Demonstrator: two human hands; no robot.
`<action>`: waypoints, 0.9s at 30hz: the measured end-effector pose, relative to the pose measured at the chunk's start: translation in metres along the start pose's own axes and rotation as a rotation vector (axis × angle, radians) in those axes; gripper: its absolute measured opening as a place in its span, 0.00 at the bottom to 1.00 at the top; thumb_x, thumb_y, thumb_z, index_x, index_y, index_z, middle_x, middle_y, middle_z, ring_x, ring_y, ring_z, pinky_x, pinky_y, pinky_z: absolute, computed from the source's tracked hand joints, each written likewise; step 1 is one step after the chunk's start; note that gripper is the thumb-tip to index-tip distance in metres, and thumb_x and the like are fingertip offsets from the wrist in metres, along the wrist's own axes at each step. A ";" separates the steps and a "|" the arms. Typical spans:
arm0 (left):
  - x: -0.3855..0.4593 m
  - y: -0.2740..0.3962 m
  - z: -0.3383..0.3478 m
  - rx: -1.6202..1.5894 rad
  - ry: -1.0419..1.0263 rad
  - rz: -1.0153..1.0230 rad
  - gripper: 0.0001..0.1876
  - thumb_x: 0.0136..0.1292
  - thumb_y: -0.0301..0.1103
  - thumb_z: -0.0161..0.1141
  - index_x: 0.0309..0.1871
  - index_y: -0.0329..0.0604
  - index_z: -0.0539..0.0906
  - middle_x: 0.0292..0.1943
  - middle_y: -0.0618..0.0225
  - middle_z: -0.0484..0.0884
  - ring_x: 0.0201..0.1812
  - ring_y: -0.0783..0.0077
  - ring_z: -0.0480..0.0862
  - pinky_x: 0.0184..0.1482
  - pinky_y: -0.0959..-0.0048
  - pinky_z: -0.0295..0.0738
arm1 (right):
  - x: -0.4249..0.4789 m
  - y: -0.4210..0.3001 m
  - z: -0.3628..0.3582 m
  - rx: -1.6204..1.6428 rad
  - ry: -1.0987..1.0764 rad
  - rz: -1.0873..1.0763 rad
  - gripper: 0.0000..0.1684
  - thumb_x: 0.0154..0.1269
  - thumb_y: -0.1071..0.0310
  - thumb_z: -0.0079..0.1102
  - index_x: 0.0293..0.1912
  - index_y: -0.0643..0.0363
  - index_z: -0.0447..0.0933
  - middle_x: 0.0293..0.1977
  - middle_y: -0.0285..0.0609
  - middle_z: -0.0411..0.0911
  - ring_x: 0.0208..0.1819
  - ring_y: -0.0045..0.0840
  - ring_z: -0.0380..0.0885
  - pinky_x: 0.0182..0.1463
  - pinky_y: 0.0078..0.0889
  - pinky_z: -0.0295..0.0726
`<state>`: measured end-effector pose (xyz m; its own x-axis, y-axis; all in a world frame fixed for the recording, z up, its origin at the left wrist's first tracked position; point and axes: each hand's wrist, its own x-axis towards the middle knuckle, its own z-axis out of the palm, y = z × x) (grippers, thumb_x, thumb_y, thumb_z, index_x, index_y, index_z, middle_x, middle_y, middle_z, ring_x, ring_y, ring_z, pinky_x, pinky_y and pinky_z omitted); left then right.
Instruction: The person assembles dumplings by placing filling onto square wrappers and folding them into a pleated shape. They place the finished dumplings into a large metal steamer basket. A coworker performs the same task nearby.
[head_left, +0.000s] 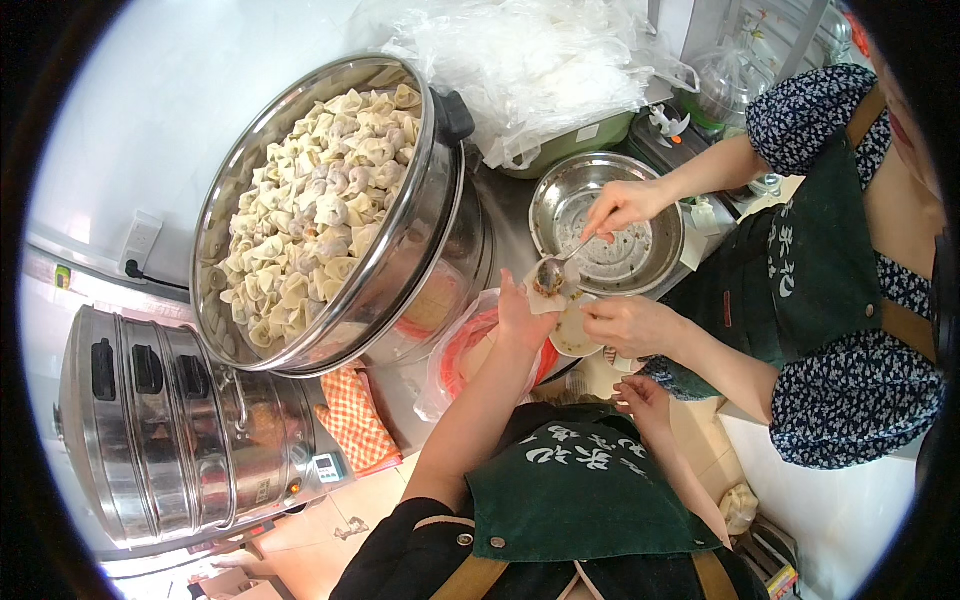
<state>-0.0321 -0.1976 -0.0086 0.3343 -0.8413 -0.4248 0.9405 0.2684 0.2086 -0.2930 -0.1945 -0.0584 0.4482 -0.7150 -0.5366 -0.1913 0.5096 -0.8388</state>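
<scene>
My left hand (525, 311) is raised in front of me and holds a thin dough wrapper (545, 302) on its palm and fingers. A metal spoon (551, 271) with a dark, chopped filling rests over that wrapper; a co-worker's hand (622, 206) grips its handle. Just to the right, the co-worker's other hand (637, 326) is at the rim of a small pale bowl (576, 330) with bits of filling in it. My right hand (643, 401) hangs near my apron, its fingers loosely curled and no object visible in them.
Many folded wontons (322, 217) fill a large steel steamer pot (409, 289) at left. A steel basin (664, 262) with filling residue stands ahead. Red-and-clear plastic bags (457, 352), a checked oven mitt (360, 420) and a stacked steamer (172, 427) lie nearer. Clear plastic bags (525, 67) pile up behind.
</scene>
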 end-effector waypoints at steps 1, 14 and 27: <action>0.000 0.000 0.002 -0.005 0.009 0.001 0.37 0.70 0.59 0.24 0.61 0.32 0.65 0.60 0.54 0.69 0.63 0.53 0.66 0.68 0.57 0.53 | 0.000 0.000 0.000 -0.004 0.001 0.003 0.14 0.63 0.69 0.57 0.46 0.66 0.72 0.37 0.44 0.80 0.34 0.24 0.80 0.33 0.21 0.80; -0.004 0.003 0.005 0.021 0.023 -0.003 0.35 0.70 0.58 0.28 0.63 0.35 0.62 0.62 0.55 0.67 0.64 0.54 0.65 0.68 0.55 0.53 | 0.002 -0.004 0.002 0.002 -0.006 0.006 0.13 0.63 0.70 0.57 0.46 0.66 0.72 0.36 0.43 0.80 0.34 0.24 0.80 0.34 0.21 0.80; 0.000 0.001 0.005 -0.080 0.047 0.016 0.33 0.70 0.57 0.32 0.63 0.35 0.61 0.62 0.54 0.66 0.64 0.54 0.66 0.67 0.55 0.57 | 0.002 -0.010 0.001 -0.034 -0.025 0.000 0.13 0.63 0.69 0.56 0.46 0.66 0.72 0.36 0.43 0.80 0.35 0.23 0.80 0.34 0.21 0.80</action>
<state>-0.0313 -0.1998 -0.0036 0.3499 -0.8141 -0.4635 0.9363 0.3198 0.1452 -0.2893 -0.2002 -0.0511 0.4699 -0.7025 -0.5345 -0.2206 0.4929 -0.8417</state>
